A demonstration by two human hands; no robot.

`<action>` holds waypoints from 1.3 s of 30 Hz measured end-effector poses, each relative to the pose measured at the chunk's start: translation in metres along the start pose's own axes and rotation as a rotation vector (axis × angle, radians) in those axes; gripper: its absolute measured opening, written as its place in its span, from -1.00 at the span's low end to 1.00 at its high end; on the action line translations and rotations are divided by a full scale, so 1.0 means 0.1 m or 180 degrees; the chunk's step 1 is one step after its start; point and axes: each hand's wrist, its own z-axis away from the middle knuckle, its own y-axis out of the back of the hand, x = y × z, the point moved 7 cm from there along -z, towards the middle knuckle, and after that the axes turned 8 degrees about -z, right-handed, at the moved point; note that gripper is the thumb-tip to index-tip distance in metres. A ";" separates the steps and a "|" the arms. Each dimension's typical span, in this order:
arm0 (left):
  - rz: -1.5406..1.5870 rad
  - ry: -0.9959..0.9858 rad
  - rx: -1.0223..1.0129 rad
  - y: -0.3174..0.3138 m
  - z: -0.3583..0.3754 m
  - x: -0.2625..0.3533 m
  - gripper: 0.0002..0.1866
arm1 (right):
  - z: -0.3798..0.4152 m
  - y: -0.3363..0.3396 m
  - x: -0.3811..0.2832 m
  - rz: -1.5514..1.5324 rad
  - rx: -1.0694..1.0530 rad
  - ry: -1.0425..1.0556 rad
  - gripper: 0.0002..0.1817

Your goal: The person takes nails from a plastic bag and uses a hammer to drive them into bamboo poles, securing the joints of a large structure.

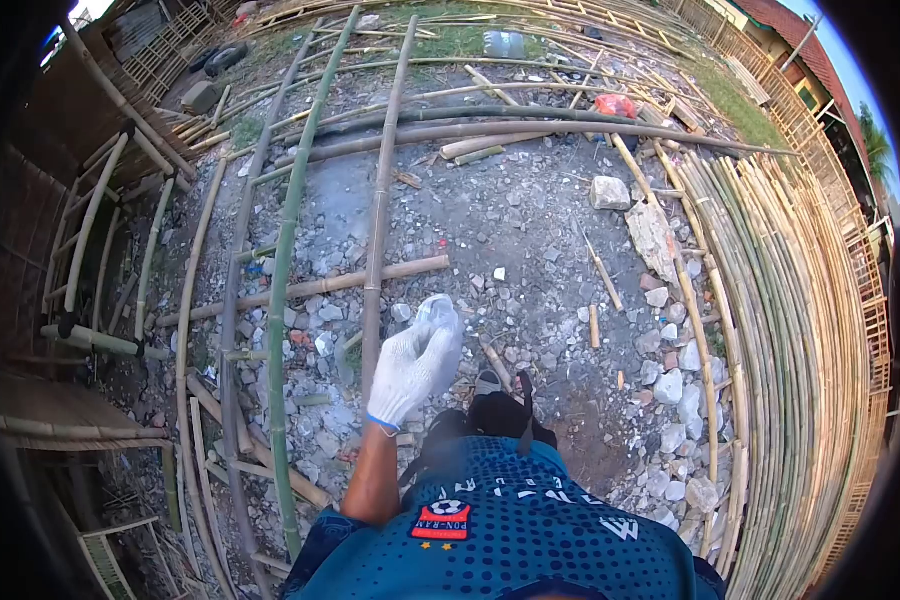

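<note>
My left hand [413, 368] wears a white knitted glove with a blue cuff edge and is raised in front of my body. Its fingers are closed around a small clear plastic thing [438, 308], whose exact kind I cannot make out. Just left of the glove runs a long brownish bamboo pole [378, 225], part of a ladder-like frame lying over the ground. A green bamboo pole [288, 235] lies further left in the same frame. My right hand is out of view.
Stones and rubble [530, 260] cover the ground. Many bamboo poles [800, 330] lie side by side at the right. Thick poles [510, 128] cross further ahead, near a large plastic bottle [504, 45] and a red bag [616, 106]. Bamboo racks [90, 230] stand at the left.
</note>
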 end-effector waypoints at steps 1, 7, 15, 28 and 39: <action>-0.0117 0.0025 -0.0071 -0.03 -0.25 0.11 -0.60 | -0.12 0.34 -0.28 -0.0005 0.0031 0.0027 -0.36; 0.0278 0.0195 -0.0119 0.04 -1.63 0.74 -0.59 | -1.47 3.00 -2.61 -0.0383 0.0251 -0.0361 -0.33; 0.0122 0.0358 -0.0150 0.10 -3.89 0.89 -0.60 | -3.06 4.70 -5.35 -0.2979 0.1081 0.1258 -0.44; 0.0298 0.0387 0.0868 1.54 -6.55 1.25 -0.71 | -4.39 3.58 -6.87 0.1078 -0.0650 0.0443 -0.26; -0.0229 0.0284 0.0272 3.07 -9.66 1.61 -0.66 | -5.81 4.54 -11.54 0.0890 -0.0049 0.0701 -0.27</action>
